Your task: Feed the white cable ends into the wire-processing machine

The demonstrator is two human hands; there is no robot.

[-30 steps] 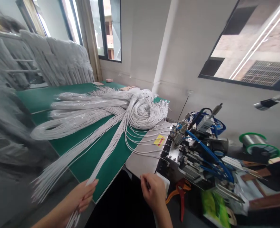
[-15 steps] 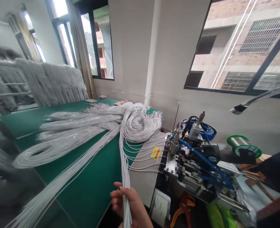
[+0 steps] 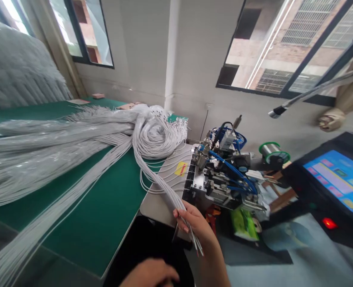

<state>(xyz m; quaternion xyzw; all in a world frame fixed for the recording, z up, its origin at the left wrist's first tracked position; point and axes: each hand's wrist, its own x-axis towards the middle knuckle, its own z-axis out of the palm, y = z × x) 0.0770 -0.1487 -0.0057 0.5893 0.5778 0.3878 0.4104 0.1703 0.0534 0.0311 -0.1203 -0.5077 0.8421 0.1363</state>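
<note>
A bundle of thin white cables (image 3: 172, 195) runs down from the coiled pile on the table. My right hand (image 3: 194, 223) is closed around it near its lower end, and the loose cable tips stick out below the fingers. At the bottom edge, my left hand (image 3: 152, 273) hovers over my dark clothing, blurred and partly cut off, apart from the bundle. Several single cables lead from the pile across a pale board (image 3: 155, 207) to a machine (image 3: 215, 167) with metal clamps and blue tubes. A yellow label (image 3: 181, 168) is stuck on the board.
More white cables in clear plastic (image 3: 53, 139) lie across the green table (image 3: 83, 223). To the right stand a spool of wire (image 3: 270, 151), a lit touchscreen (image 3: 338, 179) and a green packet (image 3: 243, 225). Orange-handled pliers (image 3: 212, 213) lie below the machine. A bent lamp-like arm (image 3: 302, 95) reaches in.
My right hand has carried the cable bundle to the right, and its tips now show. My left hand has come into view at the bottom. The view has turned right and down, revealing the touchscreen.
</note>
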